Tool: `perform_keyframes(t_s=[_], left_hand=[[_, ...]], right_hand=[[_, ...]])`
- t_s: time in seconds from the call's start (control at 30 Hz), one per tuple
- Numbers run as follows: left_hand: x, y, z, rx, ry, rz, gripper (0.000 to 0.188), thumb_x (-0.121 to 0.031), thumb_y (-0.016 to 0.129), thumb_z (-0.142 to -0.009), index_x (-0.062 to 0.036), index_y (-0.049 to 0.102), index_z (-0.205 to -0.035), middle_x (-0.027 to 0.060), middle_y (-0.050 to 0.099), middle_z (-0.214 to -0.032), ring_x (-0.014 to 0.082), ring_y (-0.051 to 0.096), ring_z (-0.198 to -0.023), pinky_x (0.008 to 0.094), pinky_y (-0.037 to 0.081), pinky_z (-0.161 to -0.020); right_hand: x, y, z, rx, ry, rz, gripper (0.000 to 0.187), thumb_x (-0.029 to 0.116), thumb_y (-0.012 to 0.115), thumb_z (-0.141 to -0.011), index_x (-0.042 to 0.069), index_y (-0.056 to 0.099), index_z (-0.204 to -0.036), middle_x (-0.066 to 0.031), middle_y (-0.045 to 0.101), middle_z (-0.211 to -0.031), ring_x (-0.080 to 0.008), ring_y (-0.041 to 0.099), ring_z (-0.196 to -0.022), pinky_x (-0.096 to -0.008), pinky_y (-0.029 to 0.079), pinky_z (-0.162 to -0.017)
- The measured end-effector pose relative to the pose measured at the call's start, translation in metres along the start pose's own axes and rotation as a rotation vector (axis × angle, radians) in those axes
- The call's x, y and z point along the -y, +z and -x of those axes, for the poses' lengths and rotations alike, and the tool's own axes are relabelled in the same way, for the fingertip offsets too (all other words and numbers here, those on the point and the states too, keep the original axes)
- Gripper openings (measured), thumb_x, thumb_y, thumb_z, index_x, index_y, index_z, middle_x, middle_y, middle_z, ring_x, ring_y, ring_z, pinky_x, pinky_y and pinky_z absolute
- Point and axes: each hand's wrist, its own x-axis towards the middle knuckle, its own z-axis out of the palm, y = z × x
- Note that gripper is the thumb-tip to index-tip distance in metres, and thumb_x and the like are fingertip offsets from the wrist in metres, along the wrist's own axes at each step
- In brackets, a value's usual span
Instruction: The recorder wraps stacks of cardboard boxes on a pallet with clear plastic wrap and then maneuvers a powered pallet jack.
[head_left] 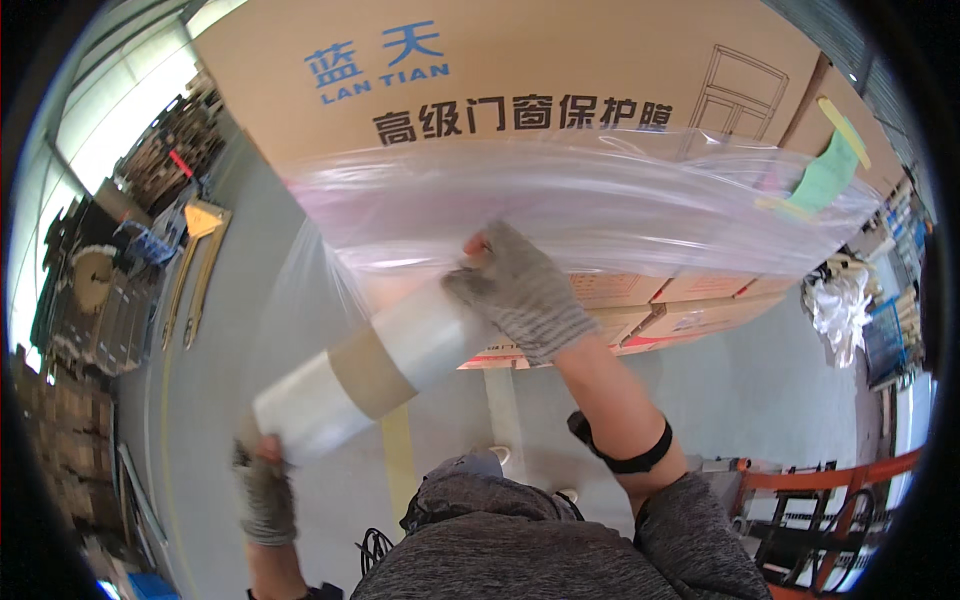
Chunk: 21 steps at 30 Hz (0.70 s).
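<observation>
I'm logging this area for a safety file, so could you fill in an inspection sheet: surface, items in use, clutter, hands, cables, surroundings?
Surface: grey floor with a yellow stripe.
Items in use: white roll, slanted; clear film stretched across large cardboard boxes.
Clutter: crumpled plastic at right.
Hands: both gloved; left hand grips the roll's lower end, right hand its upper end.
Cables: dark cable-like loops beside the person.
Surroundings: yellow pallet truck and wood stacks at left.

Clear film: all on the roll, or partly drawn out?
Partly drawn out: clear film spans the cartons; left hand and right hand hold the white roll.
</observation>
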Motion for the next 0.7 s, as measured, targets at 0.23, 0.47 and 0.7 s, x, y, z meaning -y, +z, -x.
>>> perform_keyframes(t_s=[0.23,0.47,0.7], left_hand=[[-0.105,0.079,0.046,0.073,0.319,-0.517,0.048,-0.016,0.062,-0.077,0.0027,0.047,-0.118,0.0029,0.057,-0.09,0.0099,0.051,-0.071,0.0221,0.041,-0.059],[-0.145,0.136,0.116,0.31,0.539,-0.623,0.056,-0.026,0.06,-0.08,0.003,0.043,-0.124,0.0088,0.055,-0.109,0.0172,0.054,-0.09,0.0281,0.046,-0.075],[-0.202,0.318,0.204,0.555,0.612,-0.742,0.054,-0.021,0.07,-0.061,0.0043,0.054,-0.106,0.0095,0.055,-0.091,0.0167,0.051,-0.082,0.029,0.041,-0.072]], right_hand=[[-0.095,-0.006,0.091,0.034,0.654,-0.696,0.037,0.031,0.071,-0.067,0.003,0.053,-0.083,-0.0064,0.056,-0.072,-0.0165,0.052,-0.068,-0.0301,0.045,-0.066],[-0.108,-0.14,0.173,-0.069,0.573,-1.073,0.037,0.029,0.074,-0.069,0.002,0.057,-0.089,-0.0059,0.059,-0.08,-0.0147,0.053,-0.073,-0.0273,0.044,-0.065],[-0.173,-0.213,0.251,-0.141,0.609,-1.383,0.037,0.019,0.07,-0.076,-0.003,0.056,-0.103,-0.0107,0.059,-0.103,-0.0168,0.055,-0.09,-0.0288,0.043,-0.081]])
